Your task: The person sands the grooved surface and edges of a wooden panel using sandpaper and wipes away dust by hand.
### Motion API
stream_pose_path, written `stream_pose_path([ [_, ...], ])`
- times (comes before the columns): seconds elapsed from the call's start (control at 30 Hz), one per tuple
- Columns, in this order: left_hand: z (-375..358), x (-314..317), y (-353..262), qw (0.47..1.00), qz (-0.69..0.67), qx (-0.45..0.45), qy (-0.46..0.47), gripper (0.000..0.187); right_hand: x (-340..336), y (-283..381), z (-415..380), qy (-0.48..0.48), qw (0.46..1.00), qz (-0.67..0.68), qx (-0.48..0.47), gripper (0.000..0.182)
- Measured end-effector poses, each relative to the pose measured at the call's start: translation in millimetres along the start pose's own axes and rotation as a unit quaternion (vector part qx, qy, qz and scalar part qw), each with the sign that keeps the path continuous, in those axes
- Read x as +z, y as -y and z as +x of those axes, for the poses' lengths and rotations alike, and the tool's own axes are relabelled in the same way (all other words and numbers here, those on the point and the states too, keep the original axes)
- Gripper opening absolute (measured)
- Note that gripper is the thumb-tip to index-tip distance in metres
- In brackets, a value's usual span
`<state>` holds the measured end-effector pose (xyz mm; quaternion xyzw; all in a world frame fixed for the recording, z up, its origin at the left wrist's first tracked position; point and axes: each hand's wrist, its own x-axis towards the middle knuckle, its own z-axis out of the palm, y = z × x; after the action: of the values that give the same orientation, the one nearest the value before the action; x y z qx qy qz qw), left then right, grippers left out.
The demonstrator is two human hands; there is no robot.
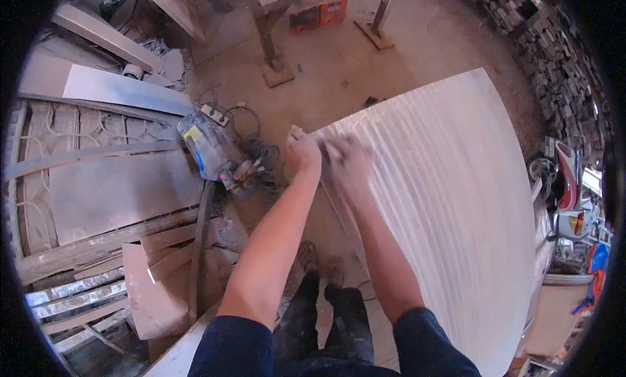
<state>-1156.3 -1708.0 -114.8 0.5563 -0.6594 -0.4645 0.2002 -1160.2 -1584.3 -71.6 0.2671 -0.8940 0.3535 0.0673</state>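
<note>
A large pale sheet point(430, 201) with a ribbed, streaky surface stretches along my right side, its near-left edge running beside my hands. My left hand point(303, 150) is curled into a closed shape just off the sheet's far left corner; whatever it may hold is hidden. Over that same corner is my right hand point(351, 160), smeared by motion, so its fingers and any thing in them cannot be made out. Both forearms reach forward, with the hands close together.
A dusty blue-and-yellow boxy machine point(205, 145) stands left of my hands, beside a white power strip point(215, 115) and tangled cables. Metal frames and boards point(124, 188) lie left. Ahead are a table leg point(266, 41) and a red crate point(319, 16). A motorbike point(567, 181) stands right.
</note>
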Motion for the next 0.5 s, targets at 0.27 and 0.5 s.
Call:
stream_pose_path([
  [0.27,-12,-12,-33,0.998,0.027,-0.033,0.037,0.067,-81,6,-79,0.107,0.992,0.026,0.067,0.032],
  [0.5,-11,-14,-28,0.995,0.053,-0.064,0.051,0.073,8,19,26,0.045,0.997,0.055,0.009,0.03],
])
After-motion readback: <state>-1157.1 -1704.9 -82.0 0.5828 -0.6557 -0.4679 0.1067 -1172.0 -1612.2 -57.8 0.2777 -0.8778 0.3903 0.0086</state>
